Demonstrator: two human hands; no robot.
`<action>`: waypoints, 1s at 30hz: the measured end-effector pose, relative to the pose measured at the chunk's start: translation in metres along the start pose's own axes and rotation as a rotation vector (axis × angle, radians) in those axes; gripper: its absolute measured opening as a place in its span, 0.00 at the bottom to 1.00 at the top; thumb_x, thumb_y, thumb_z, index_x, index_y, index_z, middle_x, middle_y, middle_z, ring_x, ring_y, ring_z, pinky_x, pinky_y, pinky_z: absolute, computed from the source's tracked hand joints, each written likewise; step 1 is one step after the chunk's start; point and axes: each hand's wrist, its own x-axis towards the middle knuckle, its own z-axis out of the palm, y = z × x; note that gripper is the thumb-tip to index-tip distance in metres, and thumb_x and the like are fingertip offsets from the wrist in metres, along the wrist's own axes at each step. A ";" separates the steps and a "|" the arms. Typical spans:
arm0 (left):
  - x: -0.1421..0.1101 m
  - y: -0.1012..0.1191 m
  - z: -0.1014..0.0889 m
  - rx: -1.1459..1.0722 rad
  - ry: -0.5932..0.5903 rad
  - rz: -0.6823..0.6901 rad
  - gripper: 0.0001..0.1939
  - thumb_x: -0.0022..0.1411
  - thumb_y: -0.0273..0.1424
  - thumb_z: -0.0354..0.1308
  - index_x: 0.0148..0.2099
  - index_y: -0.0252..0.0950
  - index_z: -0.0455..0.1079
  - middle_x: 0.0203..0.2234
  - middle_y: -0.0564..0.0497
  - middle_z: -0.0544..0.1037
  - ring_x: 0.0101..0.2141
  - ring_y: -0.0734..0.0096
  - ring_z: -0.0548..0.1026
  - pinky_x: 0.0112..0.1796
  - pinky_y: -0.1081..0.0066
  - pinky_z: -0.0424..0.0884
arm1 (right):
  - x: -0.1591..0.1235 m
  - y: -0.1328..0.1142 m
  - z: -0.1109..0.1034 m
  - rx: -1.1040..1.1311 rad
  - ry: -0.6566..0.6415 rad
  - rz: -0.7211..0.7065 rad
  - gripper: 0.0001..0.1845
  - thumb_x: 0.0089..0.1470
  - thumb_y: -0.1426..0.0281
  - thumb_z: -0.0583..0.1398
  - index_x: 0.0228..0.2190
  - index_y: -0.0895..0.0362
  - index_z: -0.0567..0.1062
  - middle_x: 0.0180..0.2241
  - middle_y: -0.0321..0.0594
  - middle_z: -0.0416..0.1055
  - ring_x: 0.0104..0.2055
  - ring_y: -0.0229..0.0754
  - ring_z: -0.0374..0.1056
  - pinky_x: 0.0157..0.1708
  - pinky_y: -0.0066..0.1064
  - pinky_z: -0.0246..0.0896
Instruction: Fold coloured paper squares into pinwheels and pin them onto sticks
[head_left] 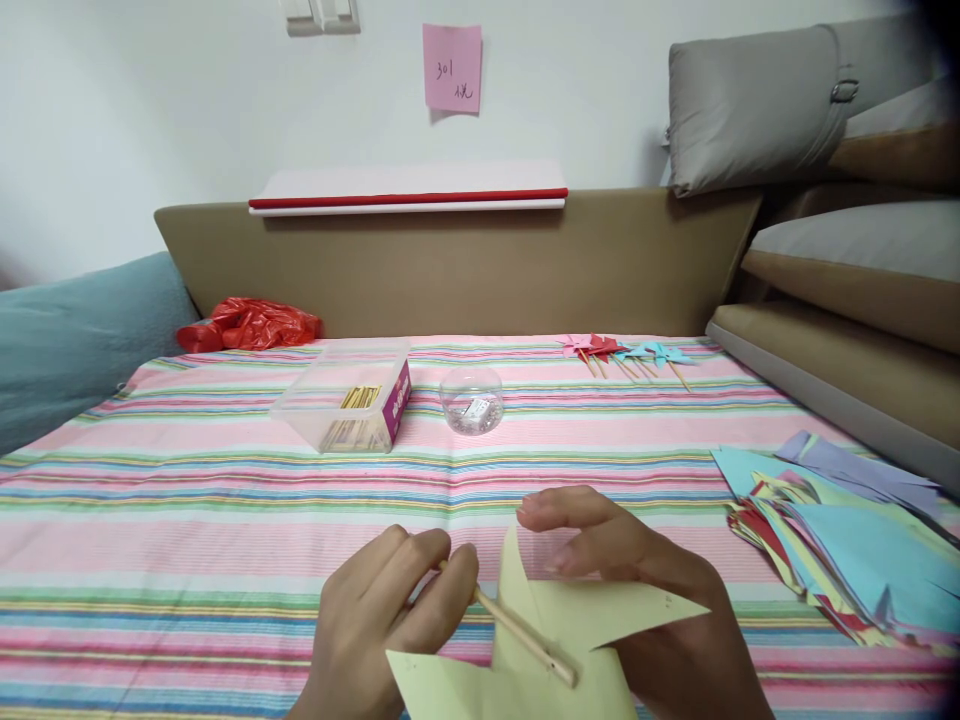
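My left hand (394, 610) is closed round a thin wooden stick (517, 625), which slants down to the right. The stick's lower end lies over a pale yellow paper pinwheel (555, 620), with a small dark mark near that end that looks like a pin. The pinwheel's pointed blades spread out, with small holes near some tips. Close behind the paper is my right hand (645, 570), its visible fingers curved and apart. Part of that hand is hidden by the paper, so I cannot tell whether it touches the back.
A clear box of wooden sticks (349, 410) and a round clear tub (471, 400) stand ahead on the striped cloth (187, 540). Finished pinwheels (622, 352) lie at the back right. Coloured paper pieces (855, 550) are piled right, below stacked cushions (847, 370). A red plastic bag (262, 322) lies back left.
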 end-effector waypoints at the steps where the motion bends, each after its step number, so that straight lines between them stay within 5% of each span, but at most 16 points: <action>1: -0.001 0.000 0.001 -0.005 -0.005 -0.012 0.14 0.60 0.17 0.54 0.47 0.36 0.67 0.27 0.49 0.76 0.22 0.73 0.64 0.24 0.72 0.59 | 0.000 -0.001 -0.001 0.003 -0.007 0.024 0.07 0.50 0.56 0.72 0.31 0.42 0.84 0.43 0.37 0.82 0.47 0.48 0.76 0.45 0.37 0.73; 4: -0.004 0.003 0.006 -0.176 -0.083 -0.161 0.10 0.64 0.21 0.54 0.44 0.40 0.70 0.28 0.52 0.77 0.24 0.72 0.70 0.25 0.73 0.62 | 0.001 0.000 -0.005 -0.013 -0.010 0.183 0.16 0.47 0.54 0.73 0.38 0.42 0.83 0.47 0.37 0.80 0.54 0.49 0.73 0.52 0.39 0.69; 8: 0.002 0.017 0.019 -0.694 -0.156 -0.831 0.15 0.73 0.35 0.49 0.34 0.39 0.69 0.22 0.55 0.72 0.21 0.75 0.66 0.24 0.74 0.61 | 0.005 0.013 -0.011 -0.073 0.006 0.448 0.29 0.49 0.52 0.71 0.51 0.45 0.76 0.54 0.40 0.76 0.57 0.49 0.70 0.59 0.43 0.63; 10: 0.008 0.023 0.025 -0.917 -0.139 -1.157 0.17 0.73 0.43 0.50 0.37 0.38 0.71 0.24 0.55 0.71 0.19 0.77 0.57 0.21 0.75 0.55 | 0.006 0.020 -0.012 -0.110 -0.085 0.545 0.26 0.56 0.47 0.64 0.49 0.49 0.76 0.51 0.43 0.77 0.53 0.49 0.72 0.54 0.43 0.65; 13: 0.014 0.027 0.030 -1.086 -0.091 -1.397 0.20 0.68 0.50 0.56 0.42 0.37 0.74 0.26 0.56 0.69 0.20 0.80 0.50 0.22 0.76 0.49 | 0.005 0.026 -0.006 -0.170 -0.303 0.596 0.25 0.61 0.45 0.58 0.39 0.53 0.79 0.40 0.42 0.78 0.44 0.47 0.72 0.44 0.38 0.66; 17: 0.012 0.024 0.033 -1.118 -0.066 -1.462 0.22 0.65 0.52 0.58 0.42 0.37 0.74 0.28 0.55 0.67 0.22 0.79 0.53 0.23 0.76 0.53 | -0.002 0.031 0.014 -0.207 -0.434 0.569 0.21 0.65 0.52 0.55 0.34 0.54 0.77 0.33 0.37 0.75 0.36 0.42 0.68 0.37 0.32 0.61; 30: 0.004 0.018 0.035 -1.101 -0.064 -1.360 0.20 0.65 0.50 0.59 0.40 0.37 0.77 0.34 0.50 0.74 0.29 0.72 0.67 0.28 0.75 0.64 | -0.009 0.038 0.024 -0.386 -0.321 0.484 0.18 0.66 0.58 0.56 0.29 0.56 0.72 0.27 0.34 0.69 0.30 0.38 0.62 0.31 0.29 0.54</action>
